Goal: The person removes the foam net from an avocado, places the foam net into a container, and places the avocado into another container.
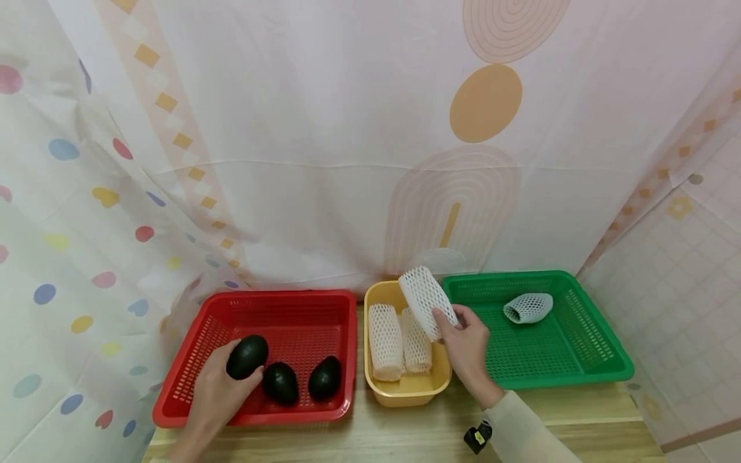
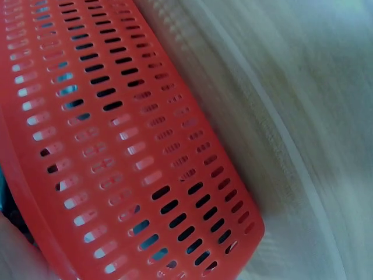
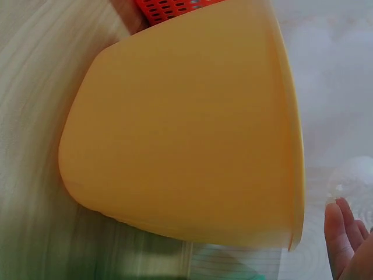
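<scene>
In the head view my left hand (image 1: 219, 388) grips a dark avocado (image 1: 247, 357) over the red basket (image 1: 289, 302). Two more avocados, one in the middle (image 1: 280, 384) and one to the right (image 1: 325, 379), lie in that basket. My right hand (image 1: 466, 341) pinches a white foam net sleeve (image 1: 427, 301) by its lower end, above the yellow bin (image 1: 408, 400). Several similar foam nets (image 1: 386, 341) stand in the bin. The left wrist view shows mostly the red basket's slotted wall (image 2: 128, 146), with only a bit of the hand at its edge.
To the right, a green basket (image 1: 538, 366) holds one white foam net (image 1: 529, 308); whether anything is inside it is unclear. All containers stand side by side on a wooden table (image 1: 393, 437), against a patterned curtain (image 1: 324, 212). A small black device (image 1: 478, 437) is at my right wrist.
</scene>
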Tool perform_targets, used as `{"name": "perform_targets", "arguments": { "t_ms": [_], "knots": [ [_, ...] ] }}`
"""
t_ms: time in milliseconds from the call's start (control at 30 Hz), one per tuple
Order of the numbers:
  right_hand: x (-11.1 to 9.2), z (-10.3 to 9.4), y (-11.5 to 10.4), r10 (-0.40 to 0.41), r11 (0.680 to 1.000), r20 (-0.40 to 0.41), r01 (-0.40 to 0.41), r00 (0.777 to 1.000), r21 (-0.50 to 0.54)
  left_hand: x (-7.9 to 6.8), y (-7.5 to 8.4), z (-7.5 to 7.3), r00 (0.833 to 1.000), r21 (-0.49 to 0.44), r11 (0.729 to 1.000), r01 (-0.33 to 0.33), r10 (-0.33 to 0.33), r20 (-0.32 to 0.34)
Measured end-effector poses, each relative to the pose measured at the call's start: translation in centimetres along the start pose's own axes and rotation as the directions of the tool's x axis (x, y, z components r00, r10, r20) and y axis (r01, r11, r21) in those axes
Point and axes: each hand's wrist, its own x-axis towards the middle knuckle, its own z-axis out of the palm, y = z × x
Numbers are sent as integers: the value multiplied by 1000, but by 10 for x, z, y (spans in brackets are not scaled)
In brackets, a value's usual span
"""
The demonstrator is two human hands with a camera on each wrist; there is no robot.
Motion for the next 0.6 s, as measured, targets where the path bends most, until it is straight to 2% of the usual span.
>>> {"name": "perform_targets", "arguments": {
  "t_ms": [133, 233, 367, 600],
  "knots": [
    [1, 3, -2, 53, 997, 80, -49, 995, -51, 4, -3, -1, 1000, -5, 1000, -4, 4, 14],
    [0, 2, -3, 64, 992, 129, -49, 990, -115, 7, -6, -2, 999, -6, 1000, 11, -10, 35],
    [2, -2, -4, 12, 982, 127, 12, 992, -190, 12, -9, -2, 998, -2, 1000, 25, -25, 65],
    [12, -17, -7, -48, 966, 128, 78, 991, -245, 20, -15, -1, 994, 6, 1000, 19, -19, 111]
  ]
}}
